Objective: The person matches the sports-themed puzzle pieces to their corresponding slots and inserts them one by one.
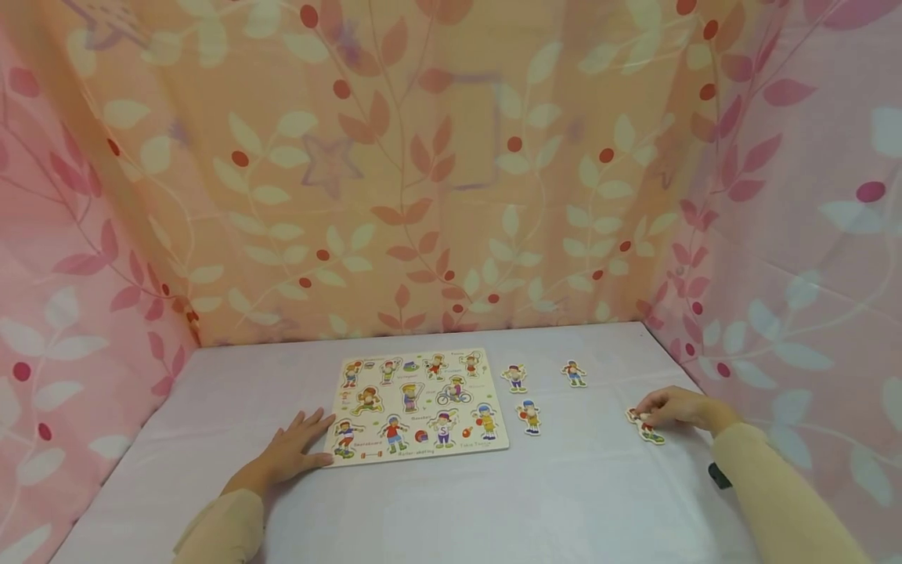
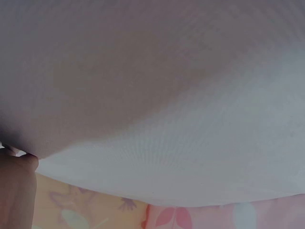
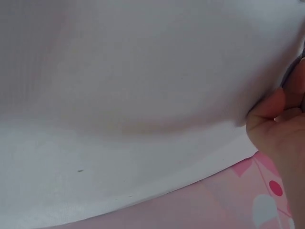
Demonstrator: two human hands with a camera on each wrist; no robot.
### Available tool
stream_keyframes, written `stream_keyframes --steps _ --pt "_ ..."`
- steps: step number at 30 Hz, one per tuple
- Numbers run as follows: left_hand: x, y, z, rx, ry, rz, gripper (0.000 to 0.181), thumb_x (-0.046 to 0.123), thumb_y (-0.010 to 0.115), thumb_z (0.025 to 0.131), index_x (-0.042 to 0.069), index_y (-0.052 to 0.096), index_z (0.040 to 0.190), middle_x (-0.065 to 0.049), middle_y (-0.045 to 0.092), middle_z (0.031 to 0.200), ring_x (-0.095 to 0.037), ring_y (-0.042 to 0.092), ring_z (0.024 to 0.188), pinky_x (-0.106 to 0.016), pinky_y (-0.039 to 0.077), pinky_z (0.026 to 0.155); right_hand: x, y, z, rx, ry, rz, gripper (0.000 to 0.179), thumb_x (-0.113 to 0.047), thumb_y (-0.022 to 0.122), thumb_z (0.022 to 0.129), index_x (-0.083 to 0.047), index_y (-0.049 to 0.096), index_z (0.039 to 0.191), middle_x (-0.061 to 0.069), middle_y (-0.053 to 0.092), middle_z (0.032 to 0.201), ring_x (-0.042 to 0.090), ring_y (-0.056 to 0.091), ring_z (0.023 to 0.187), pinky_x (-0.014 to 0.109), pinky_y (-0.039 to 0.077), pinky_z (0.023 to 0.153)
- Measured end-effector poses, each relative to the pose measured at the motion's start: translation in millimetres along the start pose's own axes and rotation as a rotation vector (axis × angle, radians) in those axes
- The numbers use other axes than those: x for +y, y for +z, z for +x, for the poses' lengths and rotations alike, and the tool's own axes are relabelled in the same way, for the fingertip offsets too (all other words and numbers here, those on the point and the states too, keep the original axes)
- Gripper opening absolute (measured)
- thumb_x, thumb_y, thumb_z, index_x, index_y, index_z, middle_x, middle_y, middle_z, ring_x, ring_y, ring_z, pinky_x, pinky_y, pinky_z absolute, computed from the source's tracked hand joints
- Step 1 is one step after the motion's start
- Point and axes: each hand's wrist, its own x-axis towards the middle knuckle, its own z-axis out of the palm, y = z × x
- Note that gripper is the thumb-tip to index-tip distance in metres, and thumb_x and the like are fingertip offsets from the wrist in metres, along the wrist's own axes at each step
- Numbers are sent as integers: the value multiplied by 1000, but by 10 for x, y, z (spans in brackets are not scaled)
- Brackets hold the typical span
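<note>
In the head view, a pale puzzle board (image 1: 395, 415) printed with children doing sports lies on the table. My left hand (image 1: 294, 448) rests at its left edge, fingers spread and fairly straight. Far to the right, my right hand (image 1: 678, 409) pinches the upper part of a puzzle piece (image 1: 651, 434), a figure in red and green; the fingers cover some of it. Only part of the left hand (image 2: 18, 183) shows in the left wrist view. The right wrist view has the curled thumb and fingers of my right hand (image 3: 279, 124) at its right edge.
Between board and right hand lie three loose figure pieces: a purple-capped one (image 1: 517, 379), a blue-capped one (image 1: 531, 417) and one farther back (image 1: 574, 374). A small dark object (image 1: 719, 475) sits by the right sleeve. Leaf-patterned curtains (image 1: 423, 196) surround the white-covered table (image 1: 451, 509).
</note>
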Motion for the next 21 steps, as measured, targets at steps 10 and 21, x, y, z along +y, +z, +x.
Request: stream_keyframes --steps 10,21 --pt "-36 10 -35 3 4 -11 86 48 72 81 2 40 146 -31 22 152 -57 5 139 -75 1 104 -108 63 2 54 50 -66 17 -14 71 88 -1 69 99 3 63 93 23 51 91 50 42 88" --pt "-35 18 0 9 26 10 85 48 71 82 1 40 145 -32 23 152 -57 7 138 -75 4 104 -85 92 -42 79 45 -69 20 -17 72 88 -1 69 100 4 61 95 24 50 93 49 43 88"
